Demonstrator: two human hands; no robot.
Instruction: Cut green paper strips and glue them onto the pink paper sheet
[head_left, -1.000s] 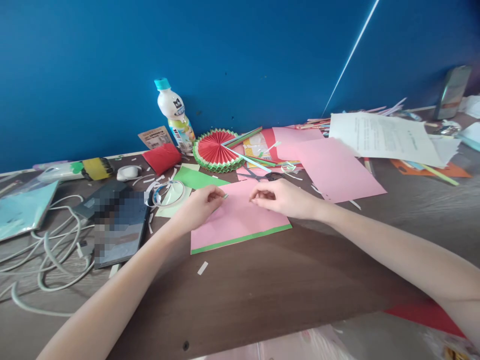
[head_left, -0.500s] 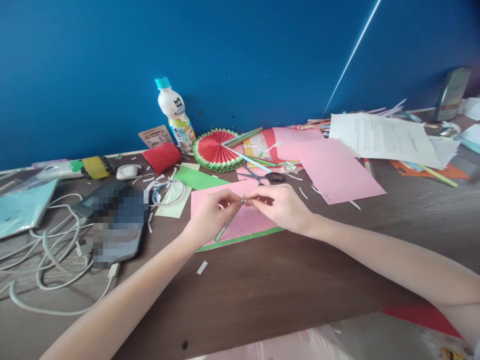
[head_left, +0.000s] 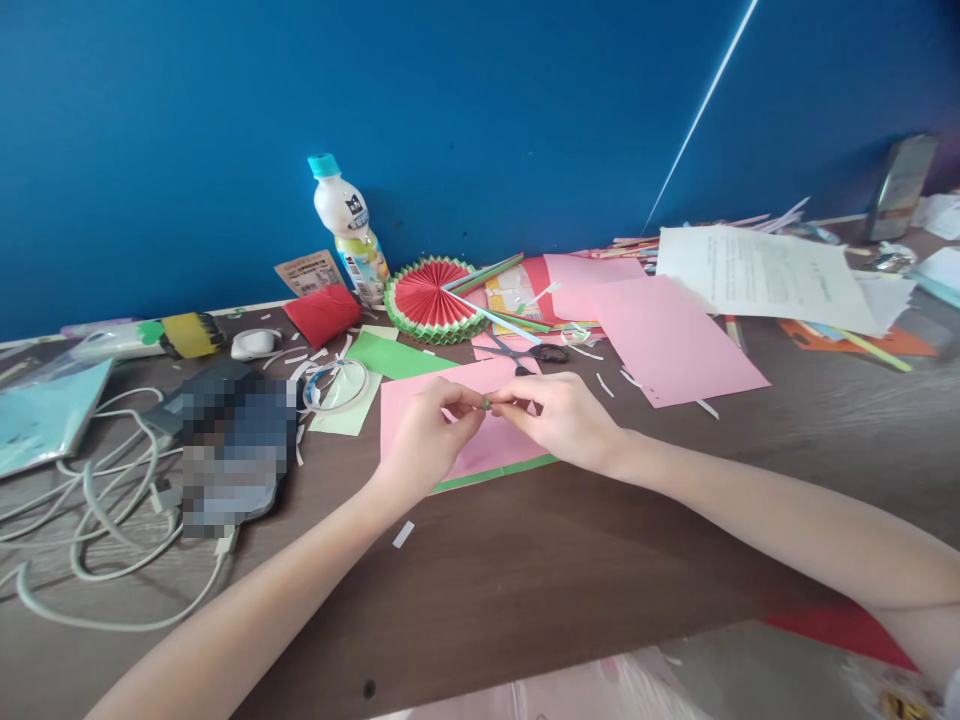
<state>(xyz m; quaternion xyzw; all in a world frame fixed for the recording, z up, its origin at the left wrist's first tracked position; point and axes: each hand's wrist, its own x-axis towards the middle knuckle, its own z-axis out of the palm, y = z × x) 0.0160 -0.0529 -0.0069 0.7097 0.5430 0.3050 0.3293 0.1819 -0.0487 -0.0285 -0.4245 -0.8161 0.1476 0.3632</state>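
My left hand [head_left: 425, 432] and my right hand [head_left: 571, 420] meet fingertip to fingertip, both pinching a small rolled bit of green paper strip [head_left: 486, 404]. Most of the strip is hidden by my fingers. Below my hands lies a pink sheet of paper [head_left: 487, 450], with a green edge [head_left: 510, 468] showing along its near side. Just beyond my right hand are black-handled scissors [head_left: 551, 353]. A red and green pleated paper fan [head_left: 433, 300] lies farther back, with several paper strips [head_left: 491, 272] across its right side.
A drink bottle [head_left: 347, 230] stands against the blue wall. On the left are a phone [head_left: 262, 490], white cables [head_left: 90, 530] and a roll of tape [head_left: 335, 385]. Another pink sheet [head_left: 682, 340] and a printed page [head_left: 765, 280] lie on the right. Paper scraps [head_left: 403, 534] dot the desk.
The loose length of green strip that hung below my left hand is now out of sight. My left hand has turned slightly and covers more of the pink sheet's near edge.
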